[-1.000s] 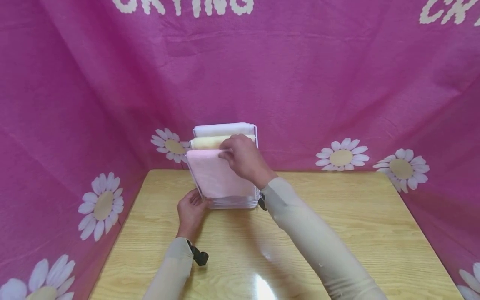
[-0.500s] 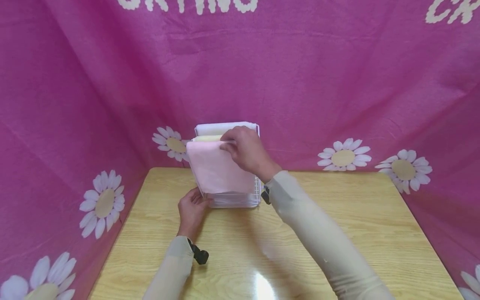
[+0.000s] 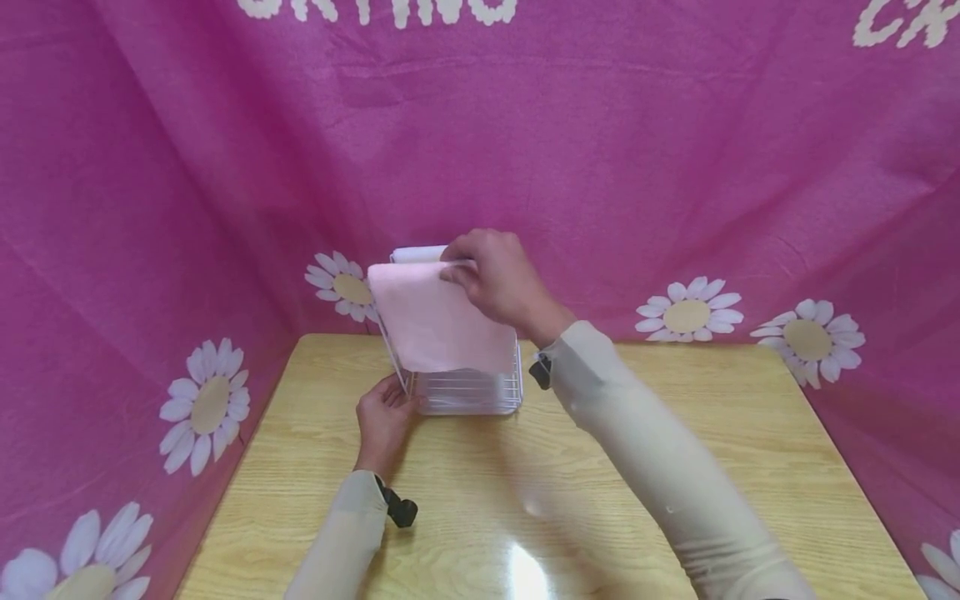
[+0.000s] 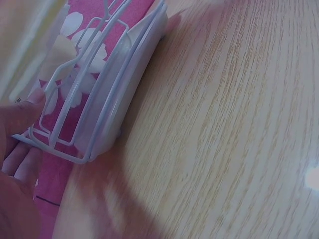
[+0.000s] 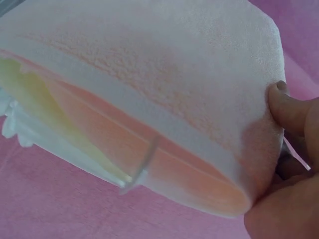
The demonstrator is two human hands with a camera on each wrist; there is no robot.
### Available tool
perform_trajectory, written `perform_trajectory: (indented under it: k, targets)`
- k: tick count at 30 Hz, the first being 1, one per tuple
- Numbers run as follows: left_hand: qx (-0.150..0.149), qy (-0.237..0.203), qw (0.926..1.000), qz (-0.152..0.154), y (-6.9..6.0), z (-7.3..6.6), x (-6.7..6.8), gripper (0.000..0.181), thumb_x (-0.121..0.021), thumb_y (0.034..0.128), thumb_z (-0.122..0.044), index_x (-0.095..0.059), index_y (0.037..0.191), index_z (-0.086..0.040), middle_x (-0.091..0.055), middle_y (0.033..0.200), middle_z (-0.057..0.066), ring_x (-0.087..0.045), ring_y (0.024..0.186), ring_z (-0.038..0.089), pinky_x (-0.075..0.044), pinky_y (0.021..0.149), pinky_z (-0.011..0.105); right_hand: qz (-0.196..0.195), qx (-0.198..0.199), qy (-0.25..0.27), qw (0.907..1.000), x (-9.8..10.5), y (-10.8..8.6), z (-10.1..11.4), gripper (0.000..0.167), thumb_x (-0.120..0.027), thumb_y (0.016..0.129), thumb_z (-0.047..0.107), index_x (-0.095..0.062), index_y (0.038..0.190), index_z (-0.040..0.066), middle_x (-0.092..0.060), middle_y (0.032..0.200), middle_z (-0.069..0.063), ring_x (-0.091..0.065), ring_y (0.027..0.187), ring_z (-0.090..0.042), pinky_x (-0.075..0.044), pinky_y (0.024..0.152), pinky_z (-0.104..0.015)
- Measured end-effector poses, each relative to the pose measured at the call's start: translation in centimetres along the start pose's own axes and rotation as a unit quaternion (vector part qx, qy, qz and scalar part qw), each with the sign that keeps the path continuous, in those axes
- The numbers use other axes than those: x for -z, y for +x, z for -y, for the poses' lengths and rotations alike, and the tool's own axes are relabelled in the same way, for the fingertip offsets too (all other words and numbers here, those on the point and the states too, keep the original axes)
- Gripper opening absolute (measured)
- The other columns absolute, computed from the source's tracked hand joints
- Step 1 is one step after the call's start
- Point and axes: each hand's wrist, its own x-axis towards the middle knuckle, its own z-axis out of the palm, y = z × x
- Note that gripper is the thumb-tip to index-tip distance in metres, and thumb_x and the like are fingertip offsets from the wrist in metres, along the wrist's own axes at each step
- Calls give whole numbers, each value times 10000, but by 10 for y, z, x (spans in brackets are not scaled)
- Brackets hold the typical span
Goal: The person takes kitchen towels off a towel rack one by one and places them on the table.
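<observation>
A folded pink cloth [image 3: 442, 321] hangs at the front of a white wire rack [image 3: 468, 408]; its lower edge is above the rack's base. My right hand [image 3: 498, 275] pinches the cloth's top edge near its right side. In the right wrist view, thumb and fingers hold the pink cloth [image 5: 199, 59], with a yellow cloth [image 5: 65, 114] behind it. A white cloth [image 3: 417, 254] shows at the back of the rack. My left hand [image 3: 384, 421] grips the rack's lower left corner; in the left wrist view its thumb and fingers are around the wire frame [image 4: 65, 109].
The rack stands on a wooden table [image 3: 675, 467] near its back edge. Behind and to the left hangs a magenta curtain [image 3: 585, 167] with white flowers. Both wrists wear black devices.
My right hand has moved up with the pink cloth, which uncovers more of the rack's lower wires and hides the yellow cloth in the head view. My left hand stays at the rack's corner.
</observation>
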Motion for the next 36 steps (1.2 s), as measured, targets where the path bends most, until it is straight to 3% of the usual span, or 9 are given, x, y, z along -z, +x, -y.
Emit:
perform_trajectory:
  k: [17,32,36]
  targets:
    - [148,88,9998,98,-1,3,3,530,-777,782,136,-607,1284,112,-607,1289,304,-601,1201,403,-554,962,313,-330,285,-34,9990,37,17,27,138,-759,918,151,-780,1003,44,-747,963,-62,-684,911,-168,-566,841,-267]
    - [248,123,9994,221,-3,-4,1,537,-768,805,123,-566,1302,149,-578,1301,341,-564,1227,447,-542,989,350,-643,407,41,9971,61,25,44,151,-767,914,164,-778,1001,40,-749,966,-63,-694,907,-152,-574,841,-228]
    - [207,94,9995,228,-3,-6,1,535,-774,804,115,-571,1298,146,-587,1291,336,-581,1208,441,-558,958,307,-634,392,87,9972,64,24,48,146,-770,911,165,-778,992,43,-750,957,-54,-691,885,-135,-575,816,-216]
